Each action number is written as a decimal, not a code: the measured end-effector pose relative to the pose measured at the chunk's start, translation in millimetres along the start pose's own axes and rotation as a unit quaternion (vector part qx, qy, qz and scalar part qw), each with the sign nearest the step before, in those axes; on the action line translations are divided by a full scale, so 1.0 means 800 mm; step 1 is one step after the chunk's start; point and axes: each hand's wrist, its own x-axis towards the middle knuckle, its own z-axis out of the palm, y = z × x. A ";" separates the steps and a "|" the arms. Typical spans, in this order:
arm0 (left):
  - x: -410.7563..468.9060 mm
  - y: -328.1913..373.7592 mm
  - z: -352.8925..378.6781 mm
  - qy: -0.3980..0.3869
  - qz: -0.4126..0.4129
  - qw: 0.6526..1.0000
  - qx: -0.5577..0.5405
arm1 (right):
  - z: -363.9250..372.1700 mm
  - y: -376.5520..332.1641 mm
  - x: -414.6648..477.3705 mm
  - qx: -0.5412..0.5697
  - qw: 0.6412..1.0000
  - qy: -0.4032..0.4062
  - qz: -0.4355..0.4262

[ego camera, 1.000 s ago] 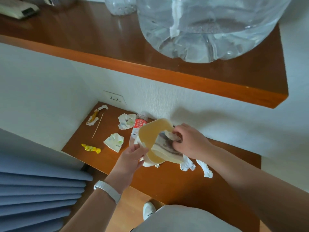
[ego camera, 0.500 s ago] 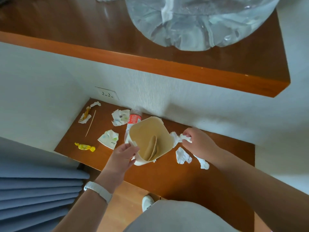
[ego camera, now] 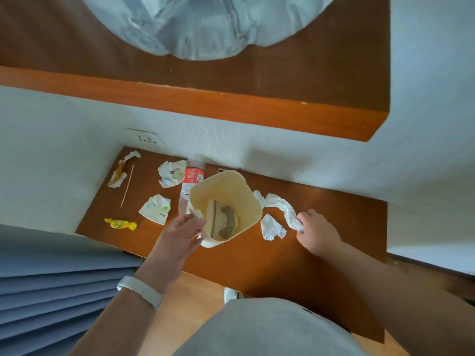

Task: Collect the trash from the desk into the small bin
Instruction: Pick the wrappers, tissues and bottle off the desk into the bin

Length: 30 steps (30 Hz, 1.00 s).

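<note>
**Setting.** Brown wooden worktop (ego camera: 282,265) in a white-walled corner, wall socket (ego camera: 145,138) at the back. A shelf (ego camera: 231,109) overhangs it and carries a large clear water jug (ego camera: 205,27). Blue pleated curtain (ego camera: 51,291) at the left.

**Item 1, small bin (ego camera: 231,183).** Cream plastic, tilted with its mouth towards the viewer, mid-worktop. A flat printed wrapper (ego camera: 222,222) lies inside. The left grip (ego camera: 177,240) holds its near-left rim, fingers curled over the edge. Whether the base touches the wood cannot be told.

**Item 2, twisted tissue (ego camera: 280,204).** White, lying just right of the bin. The right grip (ego camera: 317,233) is curled round its near end. Judged very light and limp: it will trail and droop, so bunch it before dropping it in.

**Item 3, tissue scrap (ego camera: 272,227).** Loose, between the bin and the right grip. A fingertip pinch should do.

**Item 4, plastic bottle (ego camera: 191,176).** Red label, lying behind the bin against its far-left side. Probably light, smooth and prone to roll, so take it round the body.

**Items 5–9, left side.** Two crumpled wrappers (ego camera: 171,173) (ego camera: 155,209), a yellow sweet (ego camera: 120,224), a thin stick (ego camera: 127,186) and a twisted wrapper (ego camera: 117,173).

**Clearance.** Walls close off the back and left, and the shelf limits headroom (lift low). The near edge is open, and the sweet sits near it.
</note>
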 end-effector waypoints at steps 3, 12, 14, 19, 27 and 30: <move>-0.001 0.002 0.007 -0.004 0.002 1.000 0.006 | 0.000 0.000 0.001 0.018 1.000 -0.008 0.011; 0.000 0.006 0.019 -0.003 0.011 1.000 -0.001 | -0.038 -0.007 -0.003 0.089 0.992 0.083 0.013; 0.000 0.005 0.019 -0.006 0.013 1.000 -0.001 | -0.059 -0.015 -0.009 0.114 0.987 0.112 0.012; 0.001 0.001 0.019 -0.025 0.020 0.999 -0.010 | -0.112 -0.045 -0.040 0.171 0.966 0.194 -0.023; 0.005 -0.006 0.008 -0.045 0.025 0.999 -0.012 | -0.162 -0.102 -0.084 0.204 0.949 0.222 -0.094; 0.008 -0.006 0.003 -0.051 0.027 0.998 -0.008 | -0.158 -0.117 -0.085 0.176 0.955 0.200 -0.131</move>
